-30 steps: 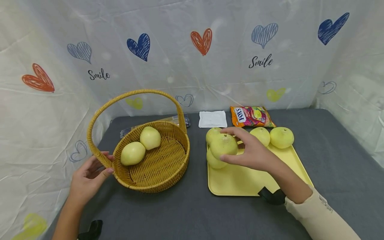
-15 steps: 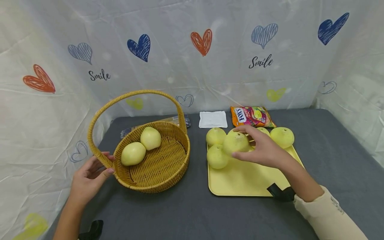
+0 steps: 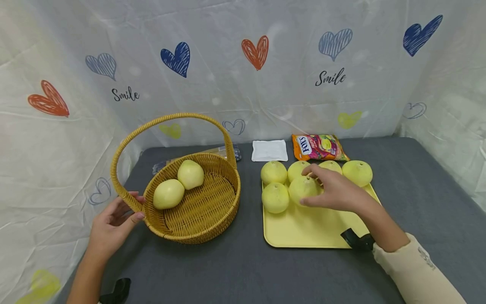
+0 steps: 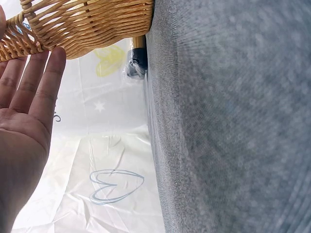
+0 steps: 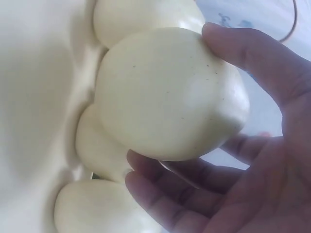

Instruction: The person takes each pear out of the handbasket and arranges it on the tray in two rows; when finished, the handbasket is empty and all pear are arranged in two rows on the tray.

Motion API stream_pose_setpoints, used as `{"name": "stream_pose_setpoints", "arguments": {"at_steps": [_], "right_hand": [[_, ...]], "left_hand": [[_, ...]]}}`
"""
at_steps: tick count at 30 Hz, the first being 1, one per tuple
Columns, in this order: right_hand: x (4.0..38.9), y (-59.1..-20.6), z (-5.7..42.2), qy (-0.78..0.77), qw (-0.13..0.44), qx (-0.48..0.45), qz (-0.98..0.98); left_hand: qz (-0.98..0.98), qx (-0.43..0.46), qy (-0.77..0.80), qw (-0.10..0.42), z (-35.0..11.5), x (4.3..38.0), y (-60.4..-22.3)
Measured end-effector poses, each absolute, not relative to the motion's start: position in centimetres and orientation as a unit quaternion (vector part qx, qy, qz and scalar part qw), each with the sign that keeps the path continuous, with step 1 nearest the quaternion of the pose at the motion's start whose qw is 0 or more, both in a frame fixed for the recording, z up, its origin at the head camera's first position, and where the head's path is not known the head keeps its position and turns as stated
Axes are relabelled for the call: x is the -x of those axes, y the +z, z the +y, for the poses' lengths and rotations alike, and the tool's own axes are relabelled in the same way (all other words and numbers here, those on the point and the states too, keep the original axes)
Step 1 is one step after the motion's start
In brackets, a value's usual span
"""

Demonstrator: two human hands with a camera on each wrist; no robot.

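In the head view, a wicker basket (image 3: 205, 204) with a tall arched handle holds two yellow-green fruits (image 3: 168, 194). My left hand (image 3: 114, 223) pinches the foot of its handle, thumb in front and fingers behind. The left wrist view shows the left hand's fingers (image 4: 46, 90) against the basket's woven side (image 4: 92, 24). My right hand (image 3: 336, 192) grips a round yellow-green fruit (image 3: 302, 190) low over a yellow tray (image 3: 303, 232). In the right wrist view, the thumb lies on one side of this fruit (image 5: 170, 97) and the fingers curl at the other.
Several more yellow-green fruits (image 3: 275, 197) sit along the tray's left and back. Behind the tray lie an orange candy bag (image 3: 319, 147) and a white packet (image 3: 269, 150). A clear-wrapped item (image 3: 238, 153) lies behind the basket. A white printed curtain (image 3: 228, 84) surrounds the grey table.
My right hand has carried its fruit rightward, away from the two fruits at the tray's left, and down beside the front one. The left hand and basket stay put.
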State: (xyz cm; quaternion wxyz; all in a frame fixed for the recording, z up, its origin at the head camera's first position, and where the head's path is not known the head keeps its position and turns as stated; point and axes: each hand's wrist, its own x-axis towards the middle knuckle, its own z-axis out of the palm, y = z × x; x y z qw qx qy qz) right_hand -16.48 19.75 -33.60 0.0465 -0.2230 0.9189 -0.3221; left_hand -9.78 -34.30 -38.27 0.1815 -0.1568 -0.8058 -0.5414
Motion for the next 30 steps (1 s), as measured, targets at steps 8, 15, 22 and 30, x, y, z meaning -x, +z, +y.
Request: {"name": "stream_pose_setpoints", "arguments": {"at_steps": [8, 15, 22, 30], "right_hand": [[16.6, -34.0, 19.6, -0.301, 0.044, 0.234, 0.923], [16.7, -34.3, 19.4, -0.283, 0.044, 0.238, 0.928], [16.9, -34.8, 19.4, -0.273, 0.046, 0.244, 0.929], [17.0, -35.1, 19.4, -0.274, 0.049, 0.244, 0.929]], "left_hand": [[-0.78, 0.195, -0.562, 0.192, -34.2, 9.9, -38.2], [-0.78, 0.203, -0.558, 0.197, -34.2, 9.9, -38.1], [-0.781, 0.204, -0.556, 0.196, -34.2, 9.9, -38.1], [-0.792, 0.182, -0.55, 0.192, -34.2, 10.0, -38.2]]}}
